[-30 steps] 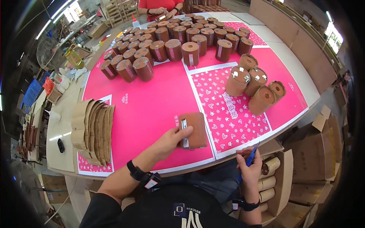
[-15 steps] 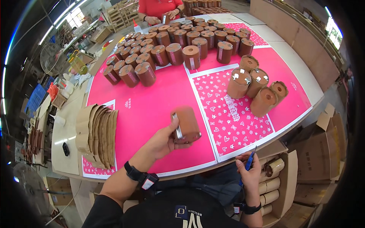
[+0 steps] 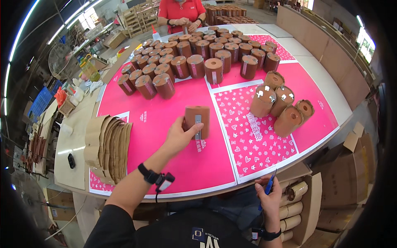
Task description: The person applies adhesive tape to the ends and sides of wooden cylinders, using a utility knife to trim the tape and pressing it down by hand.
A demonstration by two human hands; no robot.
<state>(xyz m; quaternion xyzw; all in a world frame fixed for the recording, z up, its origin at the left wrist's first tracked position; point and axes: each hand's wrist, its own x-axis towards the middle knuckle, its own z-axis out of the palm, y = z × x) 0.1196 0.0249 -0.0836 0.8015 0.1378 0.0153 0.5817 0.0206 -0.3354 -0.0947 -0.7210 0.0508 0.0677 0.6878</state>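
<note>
My left hand [image 3: 178,136] is closed around a reddish-brown cylinder [image 3: 197,110], upright over the pink table sheet. A grey metal strip runs down its near side, with my thumb lying across it. Low at the table's front edge, my right hand [image 3: 271,202] grips a slim blue pen-like tool [image 3: 269,185], its thin dark tip pointing up; the exact kind is unclear. Right of the held cylinder stand several paper-wrapped cylinders [image 3: 288,122], two with white patches on top. Farther back, many similar brown cylinders [image 3: 214,68] stand close together, some with strips down their sides.
A stack of curved brown paper sheets [image 3: 109,149] lies at the table's left. An open carton [image 3: 312,206] of paper-wrapped rolls sits below the right edge. Across the table, a person in a red shirt [image 3: 182,12] handles a cylinder. A glue bottle [image 3: 156,35] stands near them.
My left hand has raised the cylinder slightly away from me and turned it upright, bringing the metal strip to face me. The right hand still holds the blue tool, slightly lower in the picture.
</note>
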